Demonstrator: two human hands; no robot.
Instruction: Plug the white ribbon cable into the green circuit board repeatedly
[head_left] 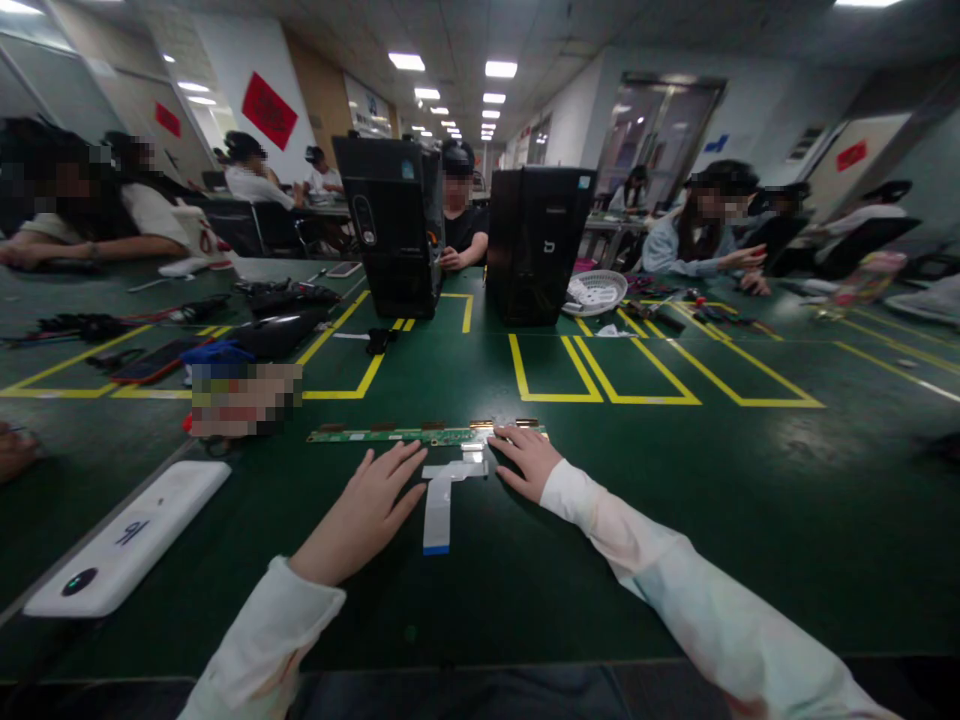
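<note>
- My left hand [375,505]: palm down, fingers extended and slightly spread, thumb apart; nothing clasped. Fingertips reach the near edge of the circuit board; whether they press on it, I cannot tell.
- My right hand [529,462]: likewise loosely spread, fingers over the board's right end, thumb held apart below; no grip closed round anything.
- Circuit board [367,436]: long, narrow, green, lying crosswise in front of me on the green tabletop [600,590], brownish tabs along its far edge.
- Ribbon cable [437,510]: white, bent, lying between my hands below the right half of the board; the long part points toward me and ends in a blue strip.
- Left of my left hand, well apart: white device [135,540], rounded corners, dark marking on top, black oval near its close end.
- Beyond the board: yellow tape [645,400] in box outlines.
- Farther back, two black computer towers stand upright, left tower [394,225] and right tower [536,245]; a person [466,225] in dark clothing sits behind the gap.
- White basket [600,292] just right of the right tower.
</note>
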